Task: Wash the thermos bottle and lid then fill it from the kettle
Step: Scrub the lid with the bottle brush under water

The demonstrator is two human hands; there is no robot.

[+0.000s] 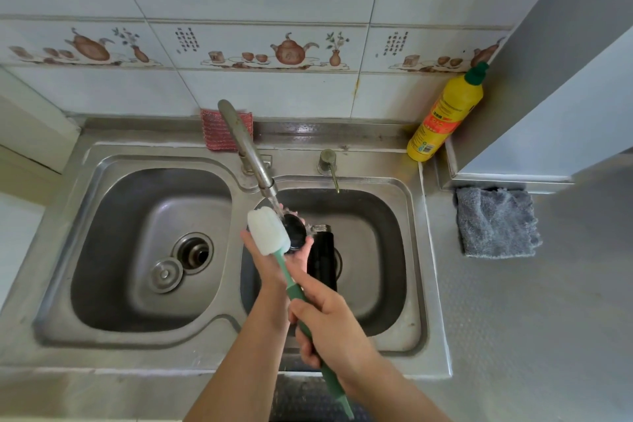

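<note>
My left hand (274, 262) holds the round black lid (295, 232) over the right sink basin, under water running from the faucet (247, 151). My right hand (327, 322) grips the green handle of a sponge brush (268, 230); its white sponge head rests against the lid's left side. The black thermos bottle (322, 259) lies in the right basin behind my hands, its steel mouth pointing toward the wall.
The steel double sink (85, 216) has a drain and loose plug (166, 275) in the left basin. A red scouring pad (215, 130) leans behind the faucet. A yellow detergent bottle (445, 116) and a grey cloth (496, 221) sit at the right.
</note>
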